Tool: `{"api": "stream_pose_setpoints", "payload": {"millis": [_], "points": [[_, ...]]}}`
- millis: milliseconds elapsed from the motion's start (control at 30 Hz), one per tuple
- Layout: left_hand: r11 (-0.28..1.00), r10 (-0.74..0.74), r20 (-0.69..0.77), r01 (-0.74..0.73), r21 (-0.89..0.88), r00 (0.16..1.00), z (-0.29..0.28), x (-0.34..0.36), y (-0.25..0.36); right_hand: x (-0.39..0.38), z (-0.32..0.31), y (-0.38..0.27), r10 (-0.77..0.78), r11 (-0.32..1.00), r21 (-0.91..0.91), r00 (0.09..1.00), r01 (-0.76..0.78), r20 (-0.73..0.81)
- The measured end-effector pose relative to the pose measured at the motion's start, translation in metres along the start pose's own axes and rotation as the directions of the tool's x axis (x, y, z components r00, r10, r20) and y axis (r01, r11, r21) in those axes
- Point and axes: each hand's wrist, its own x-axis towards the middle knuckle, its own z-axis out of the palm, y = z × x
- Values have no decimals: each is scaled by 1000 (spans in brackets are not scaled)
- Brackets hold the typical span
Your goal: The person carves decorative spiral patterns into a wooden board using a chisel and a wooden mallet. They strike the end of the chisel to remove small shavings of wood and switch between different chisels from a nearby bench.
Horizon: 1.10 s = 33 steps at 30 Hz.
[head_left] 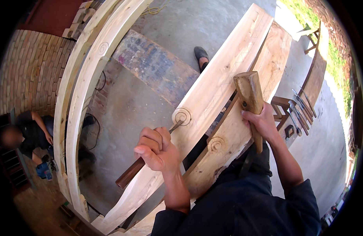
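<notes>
My left hand (157, 148) is closed around a carving chisel (129, 173) with a dark wooden handle. Its metal tip touches a spiral (182, 117) at the rounded edge of a long pale timber (224, 74). Up and to the right, my right hand (263, 122) grips a wooden mallet (249, 91) by its handle, head raised and apart from the chisel. Pencilled zigzag lines run along the timber. A second timber (240, 135) lies nearer my body, with another carved spiral (216, 145) on it.
Several chisels (301, 110) lie on a narrow wooden bench (313, 78) at the right. Two curved timbers (81, 90) stretch along the left. A paint-stained plank (156, 67) meets the worked timber. At far left a person (32, 133) crouches by a blue power tool (44, 171); a cable (98, 131) trails nearby.
</notes>
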Motion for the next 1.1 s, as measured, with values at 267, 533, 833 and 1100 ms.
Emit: {"api": "stream_pose_setpoints", "payload": {"millis": [267,533,833,1100], "points": [[975,-103,-30,107,195,994,27,19,2,-7,32,-74,-658,571,-455,713,683,243],[968,-71,-129,99,230,989,45,13,-10,-33,73,-217,-983,139,-198,160,970,94],[915,-290,18,271,300,957,4,22,-22,-34,65,-249,-989,-95,-396,-41,913,141],[952,-173,-33,176,252,984,36,13,-4,-21,69,-227,-920,-243,-546,-12,802,393]]}}
